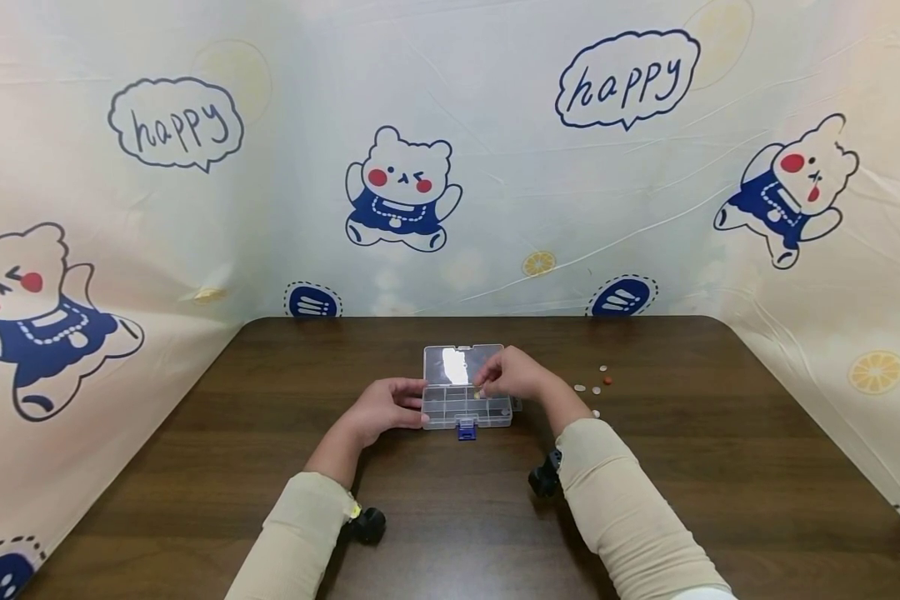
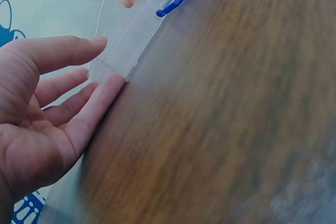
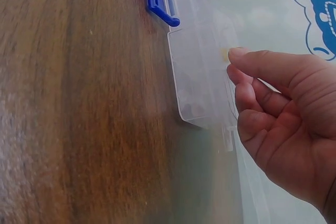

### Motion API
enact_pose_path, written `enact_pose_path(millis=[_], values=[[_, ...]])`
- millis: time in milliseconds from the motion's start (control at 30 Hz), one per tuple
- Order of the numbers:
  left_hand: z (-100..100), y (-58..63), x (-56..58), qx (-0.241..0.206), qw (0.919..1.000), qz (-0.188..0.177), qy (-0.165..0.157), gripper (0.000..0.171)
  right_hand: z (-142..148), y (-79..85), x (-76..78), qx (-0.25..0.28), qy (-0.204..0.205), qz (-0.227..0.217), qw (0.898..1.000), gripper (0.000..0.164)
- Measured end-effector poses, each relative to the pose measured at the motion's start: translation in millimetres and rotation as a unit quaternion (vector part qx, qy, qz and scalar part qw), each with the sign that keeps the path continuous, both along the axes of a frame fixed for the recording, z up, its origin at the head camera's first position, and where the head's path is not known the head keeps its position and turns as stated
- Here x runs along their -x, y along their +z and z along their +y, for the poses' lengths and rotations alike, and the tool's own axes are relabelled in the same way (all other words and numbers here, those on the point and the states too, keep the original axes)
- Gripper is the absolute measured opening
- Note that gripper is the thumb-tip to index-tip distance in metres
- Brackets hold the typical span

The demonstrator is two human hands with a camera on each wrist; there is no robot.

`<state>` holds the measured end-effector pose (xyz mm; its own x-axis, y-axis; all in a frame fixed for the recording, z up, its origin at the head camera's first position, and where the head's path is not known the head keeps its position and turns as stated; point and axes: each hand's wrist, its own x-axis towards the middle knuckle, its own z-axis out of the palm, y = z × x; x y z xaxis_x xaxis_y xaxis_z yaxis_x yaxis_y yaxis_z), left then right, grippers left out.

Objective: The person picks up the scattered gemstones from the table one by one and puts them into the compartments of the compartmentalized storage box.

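A clear plastic compartment box (image 1: 467,408) with a blue latch (image 1: 467,431) lies on the table, its lid (image 1: 450,365) folded back. My left hand (image 1: 382,408) touches the box's left end with extended fingers; in the left wrist view one fingertip (image 2: 116,81) lies at a lower corner. Over the box's back compartments, my right hand (image 1: 512,375) pinches a small yellow piece (image 3: 226,54) between thumb and fingertips. Its exact kind is too small to tell. A small dark piece (image 1: 505,412) shows in a right compartment.
Several small white discs (image 1: 579,387) lie on the brown wooden table (image 1: 667,467) to the right of the box, with a small red piece (image 1: 607,380) among them. A printed cloth (image 1: 495,192) hangs behind the table and at its sides.
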<state>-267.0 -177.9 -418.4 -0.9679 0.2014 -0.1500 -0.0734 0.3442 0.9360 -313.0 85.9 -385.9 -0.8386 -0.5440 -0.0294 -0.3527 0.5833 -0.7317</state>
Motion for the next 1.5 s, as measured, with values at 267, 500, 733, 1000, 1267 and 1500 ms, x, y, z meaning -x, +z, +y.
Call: enact_pose_path(millis=[267, 500, 733, 1000, 1267, 1500], values=[[0, 0.0, -0.6, 0.000, 1.0000, 0.002, 0.002, 0.060, 3, -1.1, -1.5, 0.010, -0.003, 0.005, 1.000, 0.009], [1, 0.2, -0.9, 0.000, 1.0000, 0.005, 0.001, 0.060, 10, -2.5, -8.6, 0.032, -0.011, 0.007, 0.999, 0.011], [1, 0.4, -0.8, 0.003, 1.0000, -0.002, 0.002, 0.059, 17, -6.3, -15.0, 0.047, -0.018, 0.012, 0.999, 0.011], [0, -0.9, 0.2, 0.008, 1.0000, -0.003, 0.002, 0.059, 23, -5.8, -20.8, 0.070, -0.027, 0.011, 0.997, 0.011], [-1, -0.5, -0.9, 0.012, 0.9999, -0.006, 0.005, 0.060, 28, 0.0, -30.8, 0.085, -0.044, 0.006, 0.995, 0.012], [0, -1.6, 1.4, 0.014, 0.9999, -0.007, 0.004, 0.060, 34, 4.3, -33.5, 0.087, -0.037, 0.019, 0.995, 0.015]])
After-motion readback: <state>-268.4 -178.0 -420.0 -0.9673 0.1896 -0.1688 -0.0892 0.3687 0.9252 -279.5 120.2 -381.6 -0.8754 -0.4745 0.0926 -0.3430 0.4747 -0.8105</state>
